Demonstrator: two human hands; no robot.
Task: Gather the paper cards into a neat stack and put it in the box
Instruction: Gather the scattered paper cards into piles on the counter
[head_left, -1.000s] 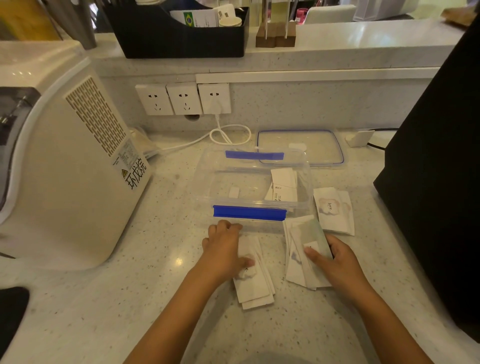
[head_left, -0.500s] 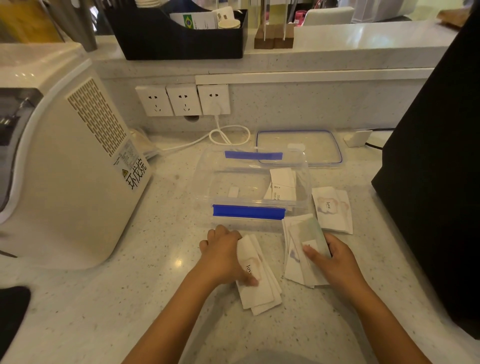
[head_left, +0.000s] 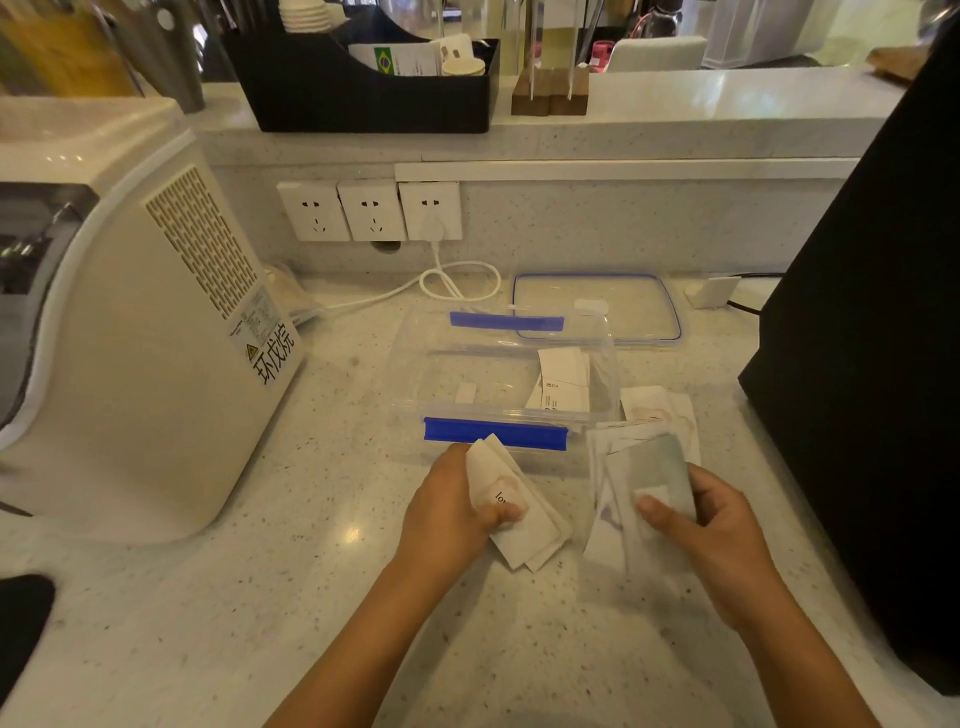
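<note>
Holding two separate bundles of paper cards, I have my hands just in front of the clear box (head_left: 498, 374) on the speckled counter (head_left: 322, 597). My left hand (head_left: 452, 512) is closed around a small fanned bundle of cards (head_left: 530, 525), thumb pressed on the top card, which shows part of a printed word and a pale pink shape; the bundle is tilted, its far corner overlapping the blue clip (head_left: 496, 434) on the box's near rim. My right hand (head_left: 711, 535) grips a larger, looser bundle (head_left: 639, 483), thumb on its face and fingers behind; its cards are splayed and blurred, so their print cannot be read. Beyond this bundle, a few more cards (head_left: 660, 410) lie flat on the counter just beside the box's right wall, one with a faint pink motif. Inside the box, a few cards (head_left: 563, 379) lean against the right side, and a small white piece (head_left: 466, 392) lies on the floor near the front. A second blue clip (head_left: 506, 321) marks the far rim. The box's lid (head_left: 597, 306), clear with a blue edge, lies flat behind the box to the right. A white cable (head_left: 457, 280) loops from the rightmost of three wall sockets (head_left: 371, 210). A white appliance (head_left: 130, 332) with a vent grille stands to the left; a black panel (head_left: 872, 338) fills the right edge. On the raised ledge sits a black organiser (head_left: 363, 88).
</note>
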